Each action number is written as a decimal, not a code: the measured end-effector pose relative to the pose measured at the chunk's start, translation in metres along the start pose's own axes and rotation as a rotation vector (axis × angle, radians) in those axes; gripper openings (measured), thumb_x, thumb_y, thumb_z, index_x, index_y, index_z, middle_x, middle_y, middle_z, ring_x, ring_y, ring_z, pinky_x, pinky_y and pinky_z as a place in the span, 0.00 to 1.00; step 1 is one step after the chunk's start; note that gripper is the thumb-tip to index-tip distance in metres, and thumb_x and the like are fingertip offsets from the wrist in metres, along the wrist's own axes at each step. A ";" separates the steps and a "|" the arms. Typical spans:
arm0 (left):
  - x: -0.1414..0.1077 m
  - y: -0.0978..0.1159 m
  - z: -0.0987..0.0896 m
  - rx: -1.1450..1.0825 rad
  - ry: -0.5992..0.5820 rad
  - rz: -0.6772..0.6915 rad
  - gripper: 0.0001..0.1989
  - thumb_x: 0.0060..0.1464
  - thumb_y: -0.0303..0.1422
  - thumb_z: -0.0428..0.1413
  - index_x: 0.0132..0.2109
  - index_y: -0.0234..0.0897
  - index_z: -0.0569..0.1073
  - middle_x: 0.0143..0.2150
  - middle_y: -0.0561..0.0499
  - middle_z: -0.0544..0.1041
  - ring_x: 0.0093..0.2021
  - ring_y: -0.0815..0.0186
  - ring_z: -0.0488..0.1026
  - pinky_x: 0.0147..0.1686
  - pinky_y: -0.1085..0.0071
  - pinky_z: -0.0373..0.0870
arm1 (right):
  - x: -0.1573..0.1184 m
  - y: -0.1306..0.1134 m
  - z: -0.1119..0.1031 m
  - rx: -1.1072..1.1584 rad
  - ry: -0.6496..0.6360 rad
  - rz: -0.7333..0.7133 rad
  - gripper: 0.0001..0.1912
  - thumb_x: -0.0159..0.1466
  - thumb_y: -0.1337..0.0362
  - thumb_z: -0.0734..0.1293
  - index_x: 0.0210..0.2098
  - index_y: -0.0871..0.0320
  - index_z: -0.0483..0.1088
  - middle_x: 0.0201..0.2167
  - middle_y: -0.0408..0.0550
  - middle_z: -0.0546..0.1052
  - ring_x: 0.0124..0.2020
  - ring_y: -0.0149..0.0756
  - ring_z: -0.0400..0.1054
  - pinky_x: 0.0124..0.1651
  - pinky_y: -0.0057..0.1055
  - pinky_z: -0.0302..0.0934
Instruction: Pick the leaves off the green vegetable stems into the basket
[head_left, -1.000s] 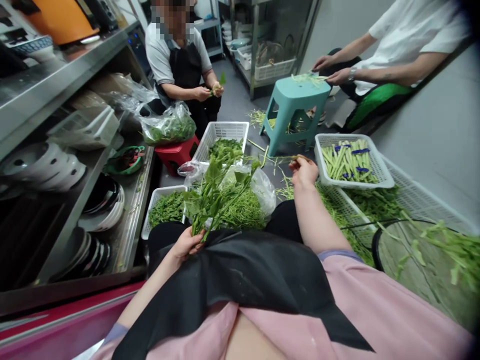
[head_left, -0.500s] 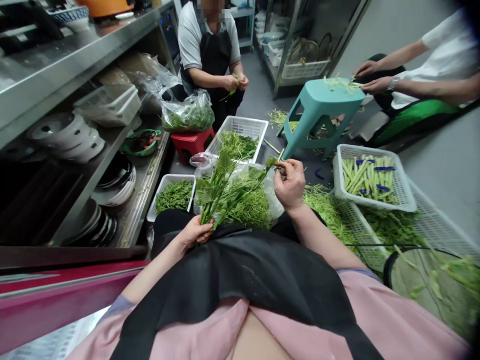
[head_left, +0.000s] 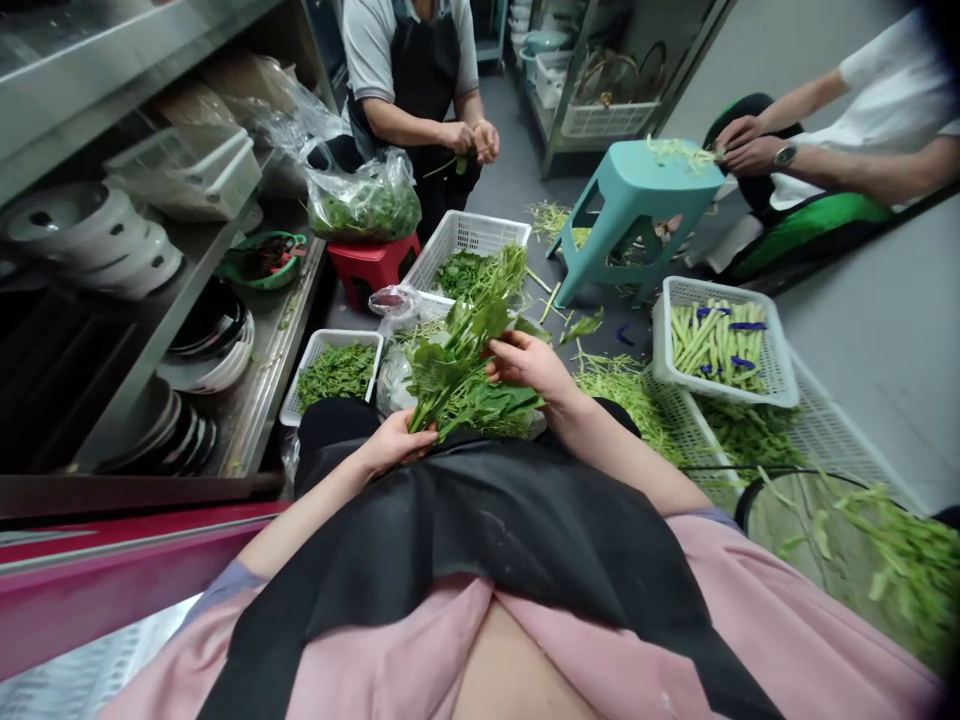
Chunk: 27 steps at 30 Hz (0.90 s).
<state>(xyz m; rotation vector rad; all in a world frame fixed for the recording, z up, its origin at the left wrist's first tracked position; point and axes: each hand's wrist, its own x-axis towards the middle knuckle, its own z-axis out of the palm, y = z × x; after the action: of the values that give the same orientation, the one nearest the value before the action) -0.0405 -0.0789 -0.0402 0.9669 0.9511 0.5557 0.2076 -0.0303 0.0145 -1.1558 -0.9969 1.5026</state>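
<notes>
My left hand (head_left: 397,443) is closed round the stem ends of a bunch of leafy greens (head_left: 457,365), held above my lap with the leaves fanning forward and right. At the bunch's right side is my right hand (head_left: 534,368), its fingers curled and pressed together against the leaves; the exact stem they pinch is partly hidden. Just beyond that hand a leafy sprig (head_left: 582,327) shows over the floor; whether it is loose cannot be told. Below the bunch a clear plastic bag (head_left: 394,385) with more greens is mostly covered.
A small white basket (head_left: 339,370) of greens stands left, a larger white basket (head_left: 480,235) ahead. Farther off are a red stool (head_left: 367,270) and a teal stool (head_left: 630,210), with two co-workers' hands busy. Right, a basket holds bundled stalks (head_left: 720,340). Metal shelving (head_left: 255,400) borders the left.
My right hand has come down and left, from holding a stem tip out at the right to the side of the bunch. The bunch leans farther right. The view has shifted slightly.
</notes>
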 end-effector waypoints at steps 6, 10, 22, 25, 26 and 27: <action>-0.003 0.004 0.003 -0.045 -0.002 -0.037 0.21 0.43 0.42 0.67 0.32 0.35 0.64 0.17 0.57 0.65 0.12 0.78 0.53 0.12 0.79 0.43 | 0.012 0.014 -0.015 -0.529 0.423 -0.497 0.08 0.56 0.60 0.69 0.27 0.56 0.66 0.27 0.43 0.71 0.32 0.31 0.67 0.42 0.33 0.65; -0.006 0.004 0.001 -0.115 0.017 -0.046 0.22 0.44 0.43 0.66 0.32 0.36 0.62 0.17 0.59 0.64 0.11 0.80 0.52 0.12 0.79 0.43 | 0.013 0.000 -0.054 -0.520 0.659 -0.572 0.06 0.60 0.60 0.64 0.31 0.56 0.66 0.26 0.42 0.71 0.25 0.29 0.67 0.33 0.31 0.65; -0.003 0.006 -0.001 -0.105 0.089 0.007 0.24 0.45 0.46 0.66 0.34 0.36 0.61 0.19 0.59 0.66 0.11 0.81 0.53 0.11 0.82 0.45 | 0.032 0.079 -0.064 -1.185 0.220 0.363 0.16 0.62 0.57 0.65 0.24 0.62 0.70 0.25 0.56 0.75 0.29 0.38 0.70 0.35 0.33 0.61; 0.000 0.008 0.001 -0.102 0.113 -0.007 0.23 0.45 0.46 0.65 0.33 0.36 0.62 0.19 0.59 0.66 0.11 0.81 0.54 0.11 0.82 0.46 | 0.015 0.068 -0.038 -1.325 0.138 -0.154 0.18 0.66 0.53 0.61 0.28 0.59 0.72 0.27 0.53 0.76 0.30 0.36 0.69 0.36 0.29 0.58; 0.001 0.009 0.000 -0.118 0.109 -0.006 0.23 0.45 0.46 0.65 0.34 0.36 0.62 0.19 0.59 0.66 0.11 0.81 0.54 0.11 0.82 0.46 | 0.008 0.061 -0.030 -1.300 0.069 -0.337 0.19 0.67 0.53 0.59 0.29 0.59 0.72 0.26 0.51 0.76 0.29 0.33 0.68 0.35 0.28 0.57; 0.002 0.010 0.000 -0.144 0.096 -0.005 0.23 0.45 0.45 0.65 0.34 0.35 0.63 0.19 0.59 0.66 0.11 0.81 0.54 0.11 0.82 0.46 | 0.002 0.055 -0.024 -1.276 0.005 -0.507 0.18 0.67 0.54 0.59 0.30 0.59 0.72 0.26 0.49 0.75 0.28 0.32 0.67 0.35 0.27 0.57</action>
<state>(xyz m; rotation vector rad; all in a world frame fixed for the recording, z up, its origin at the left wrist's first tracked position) -0.0398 -0.0724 -0.0320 0.8140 0.9852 0.6620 0.2194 -0.0383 -0.0432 -1.5202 -2.1606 0.3355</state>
